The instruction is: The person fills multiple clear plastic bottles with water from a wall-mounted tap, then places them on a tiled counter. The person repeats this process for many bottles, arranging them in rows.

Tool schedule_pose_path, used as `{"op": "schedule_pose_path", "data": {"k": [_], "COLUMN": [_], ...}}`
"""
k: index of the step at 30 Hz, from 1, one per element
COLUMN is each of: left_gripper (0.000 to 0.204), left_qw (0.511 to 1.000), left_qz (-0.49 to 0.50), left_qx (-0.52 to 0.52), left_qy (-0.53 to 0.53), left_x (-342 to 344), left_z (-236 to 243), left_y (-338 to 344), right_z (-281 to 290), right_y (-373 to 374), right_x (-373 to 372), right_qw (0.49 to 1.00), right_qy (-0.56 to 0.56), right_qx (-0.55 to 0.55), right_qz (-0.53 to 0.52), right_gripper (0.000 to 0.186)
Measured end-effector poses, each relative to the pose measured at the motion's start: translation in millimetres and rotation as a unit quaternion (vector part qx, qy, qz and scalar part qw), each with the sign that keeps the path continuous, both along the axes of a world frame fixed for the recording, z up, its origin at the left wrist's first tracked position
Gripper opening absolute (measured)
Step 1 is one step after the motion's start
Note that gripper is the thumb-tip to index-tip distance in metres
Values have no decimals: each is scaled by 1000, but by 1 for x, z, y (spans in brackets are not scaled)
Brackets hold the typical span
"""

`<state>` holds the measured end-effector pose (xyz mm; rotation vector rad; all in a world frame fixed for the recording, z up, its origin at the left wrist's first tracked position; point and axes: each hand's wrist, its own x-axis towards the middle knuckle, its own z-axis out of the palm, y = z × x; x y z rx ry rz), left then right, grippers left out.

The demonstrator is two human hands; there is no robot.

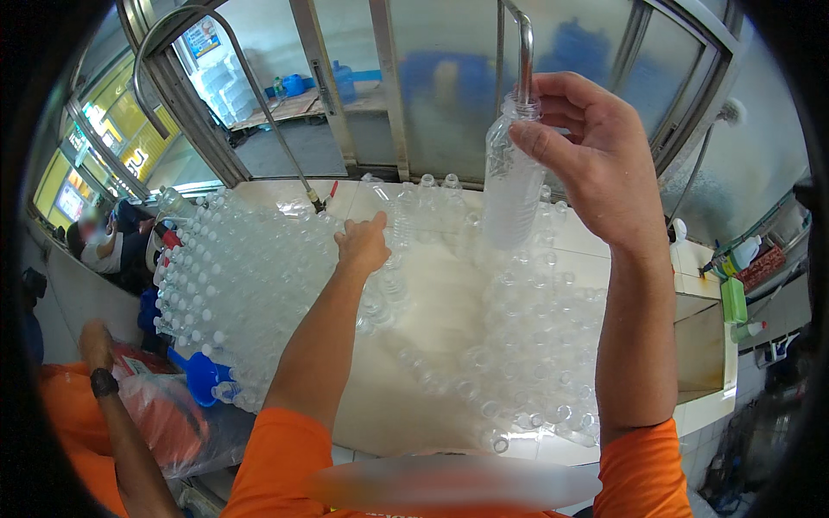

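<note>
In the upper right, my right hand grips a clear plastic bottle by its neck, thumb and fingers around it. The bottle is upright, and the end of a bent metal pipe goes into its mouth. Its ribbed body looks misty. Stretched forward near the middle of the table, my left hand has its fingers partly spread, close beside another clear bottle. Whether the fingertips touch that bottle cannot be made out.
Capped bottles crowd the left side of the table; uncapped ones stand on the right. A blue funnel sits at the left edge. Another metal pipe arches at the back left. Someone's arm in orange is at lower left.
</note>
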<state>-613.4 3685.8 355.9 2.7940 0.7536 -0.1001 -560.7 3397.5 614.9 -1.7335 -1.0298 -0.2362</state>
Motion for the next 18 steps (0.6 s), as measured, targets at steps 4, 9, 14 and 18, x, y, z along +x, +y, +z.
{"op": "schedule_pose_path", "data": {"k": [4,9,14,18], "left_gripper": [51,61,82,81], "left_qw": [999,955,630,693], "left_qz": [33,-56,-364,-385], "left_qx": [22,-220,-521,-366], "left_qy": [28,-189,-446,-488], "left_x": [7,13,6,5], "left_z": [-1,73,174,222], "left_y": [5,-7,-82,-94], "right_z": [3,5,-5,-56], "right_y": [-1,5,25,61], "right_x": [-1,-4,13,50], "right_qw": [1000,999,970,780], "right_qy": [-16,31,98,300], "right_qx": [-15,22,215,507], "right_qz": [-7,-4,52,211], "right_gripper": [37,46,44,45]}}
